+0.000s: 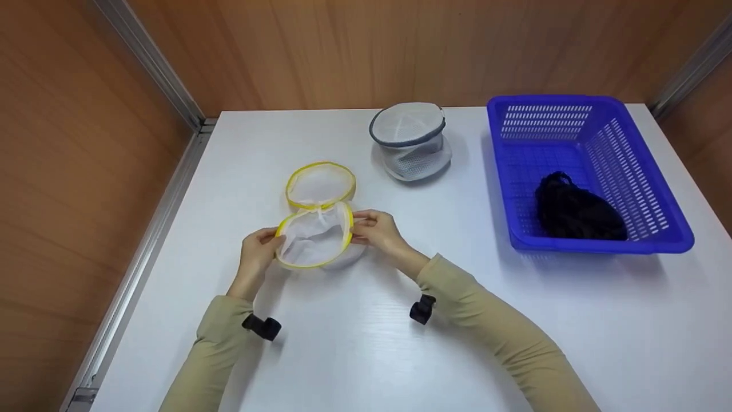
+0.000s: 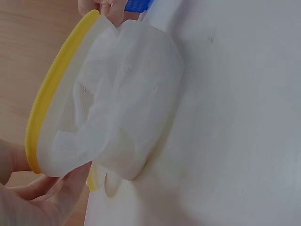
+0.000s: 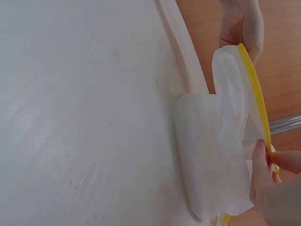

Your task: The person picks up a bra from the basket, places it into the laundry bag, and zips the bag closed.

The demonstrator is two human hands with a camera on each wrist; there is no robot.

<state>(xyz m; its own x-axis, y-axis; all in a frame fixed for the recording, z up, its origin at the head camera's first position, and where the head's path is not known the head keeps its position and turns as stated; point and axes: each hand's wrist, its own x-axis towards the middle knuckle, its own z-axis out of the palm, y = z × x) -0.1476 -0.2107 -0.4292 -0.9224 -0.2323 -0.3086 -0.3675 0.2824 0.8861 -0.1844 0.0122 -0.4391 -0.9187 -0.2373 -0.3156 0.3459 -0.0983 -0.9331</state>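
A white mesh laundry bag (image 1: 311, 252) with a yellow zipper rim stands with its mouth open toward me in the head view. Its round lid (image 1: 321, 184), also edged in yellow, is folded back behind it on the table. My left hand (image 1: 257, 254) pinches the left side of the rim between thumb and fingers. On the opposite side, my right hand (image 1: 377, 232) pinches the rim the same way. The left wrist view shows the bag's soft wall (image 2: 136, 94) sagging and creased. Between the hands, the yellow zipper edge (image 3: 256, 89) runs in the right wrist view.
A second mesh bag (image 1: 414, 140) with a grey rim stands at the back of the white table (image 1: 366, 343). To the right is a blue plastic basket (image 1: 506, 194) with a black cloth bundle (image 1: 577, 209) inside. Wooden panels (image 1: 343, 51) border the table.
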